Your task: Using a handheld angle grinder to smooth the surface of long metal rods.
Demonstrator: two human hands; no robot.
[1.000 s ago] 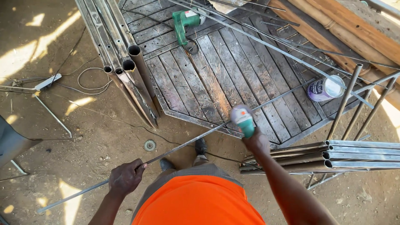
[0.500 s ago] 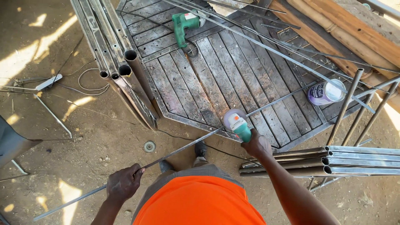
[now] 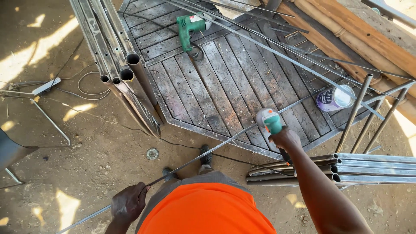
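Landmark: slatted metal panel flat on dirt.
- Panel centre: bare slats, open room for hand.
- Panel far edge: green drill and its cord block.
- Panel right side: thin rods cross diagonally; paint can among them.
- Left of panel: pipe bundle walls off edge.
- Near-right of panel: stacked tubes bar passage.
- Near-left of panel: open dirt, small disc only.

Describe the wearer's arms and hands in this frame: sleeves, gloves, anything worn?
Both hands are bare: no gloves, rings or watch show on the left hand or the right hand. Both forearms are uncovered as far as the frame shows, with no sleeve reaching them. The torso wears a bright orange top over grey trousers. No straps, markings or cables are on the arms.
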